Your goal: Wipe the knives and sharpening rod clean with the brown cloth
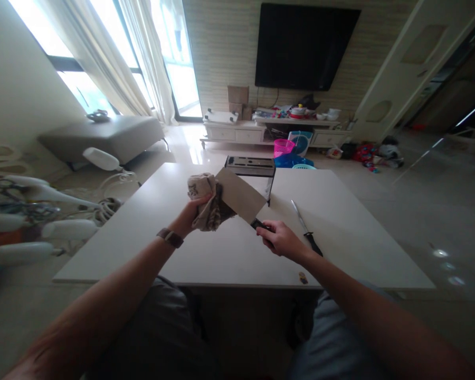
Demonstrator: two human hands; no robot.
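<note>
My right hand point(276, 237) is closed around the dark handle of a cleaver point(241, 196), whose broad blade points up and to the left. Bunched in my left hand point(196, 208) is a beige and brown cloth point(206, 203), which meets the far end of the blade and hides part of it. Behind the blade stands a knife block point(250, 165) with a slotted dark top and a pale front. To the right of my right hand a sharpening steel point(304, 224) with a black handle lies on the white table point(360, 232).
A small brownish object point(303, 277) lies by the table's near edge. Left of the table stand white padded arms of some equipment point(69, 229). Beyond it are a grey bench point(106, 134), a pink basket point(284, 148) and a low white TV cabinet point(231, 133).
</note>
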